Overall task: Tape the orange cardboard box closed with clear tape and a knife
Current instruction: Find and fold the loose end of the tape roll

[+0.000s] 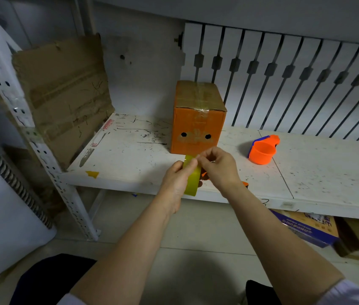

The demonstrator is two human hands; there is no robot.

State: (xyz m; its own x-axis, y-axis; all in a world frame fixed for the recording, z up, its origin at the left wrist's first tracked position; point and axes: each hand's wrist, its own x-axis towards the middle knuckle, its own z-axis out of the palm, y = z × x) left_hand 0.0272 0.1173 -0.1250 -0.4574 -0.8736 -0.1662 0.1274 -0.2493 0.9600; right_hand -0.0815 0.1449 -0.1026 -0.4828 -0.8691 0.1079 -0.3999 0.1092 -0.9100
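My left hand (177,179) clamps the glossy yellowish tape roll (193,178) on edge, while my right hand (216,166) pinches at its top rim, feeling for the loose end. The orange cardboard box (197,126) stands upright on the scuffed white shelf (130,155), just beyond the roll, straight ahead of both hands, its brown top flaps already crossed with shiny tape.

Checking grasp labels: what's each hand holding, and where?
Left hand grips the tape roll around its rim; right hand pinches the roll's top edge.
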